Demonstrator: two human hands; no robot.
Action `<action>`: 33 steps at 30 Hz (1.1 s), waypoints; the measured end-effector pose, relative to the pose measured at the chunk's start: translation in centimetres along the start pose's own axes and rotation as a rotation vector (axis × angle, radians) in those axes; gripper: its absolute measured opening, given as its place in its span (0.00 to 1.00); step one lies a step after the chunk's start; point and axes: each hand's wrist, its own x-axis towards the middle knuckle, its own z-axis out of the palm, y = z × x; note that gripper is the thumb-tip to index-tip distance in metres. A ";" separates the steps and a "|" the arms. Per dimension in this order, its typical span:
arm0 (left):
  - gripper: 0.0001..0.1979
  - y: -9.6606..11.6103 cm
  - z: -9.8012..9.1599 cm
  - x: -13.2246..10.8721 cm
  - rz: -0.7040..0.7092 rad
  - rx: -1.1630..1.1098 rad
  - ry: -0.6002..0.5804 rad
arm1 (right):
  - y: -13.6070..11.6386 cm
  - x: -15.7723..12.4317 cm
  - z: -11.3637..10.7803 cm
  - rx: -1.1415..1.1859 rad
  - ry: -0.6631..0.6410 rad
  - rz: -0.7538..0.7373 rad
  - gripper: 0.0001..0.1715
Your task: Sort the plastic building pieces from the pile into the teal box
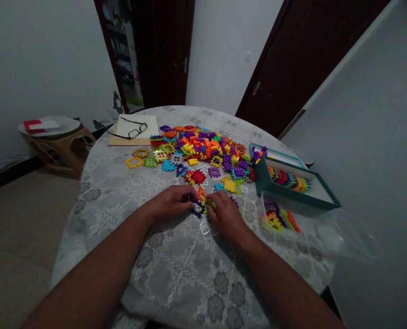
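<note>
Between my two hands is a small group of interlocking plastic building pieces: a purple piece (198,208), an orange piece (201,193) and a yellow-green one, partly hidden by fingers. My left hand (176,200) pinches the purple and orange side. On the other side, my right hand (224,211) has its fingers closed on the yellow-green part. White window-shaped pieces (206,227) lie on the cloth just below the hands. Beyond the fingertips sits a red square piece (198,177), with a yellow piece (229,184) to its right.
A large heap of colourful pieces (206,145) covers the table's middle. Black glasses (134,133) rest on a pale board (151,122) at the back left. To the right stand a green box (299,195) with rows of pieces and a clear plastic container (313,228).
</note>
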 end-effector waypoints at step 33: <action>0.15 -0.5 0.1 0.1 -0.030 -0.042 0.068 | -0.6 -0.2 -2.1 0.120 0.122 -0.054 0.18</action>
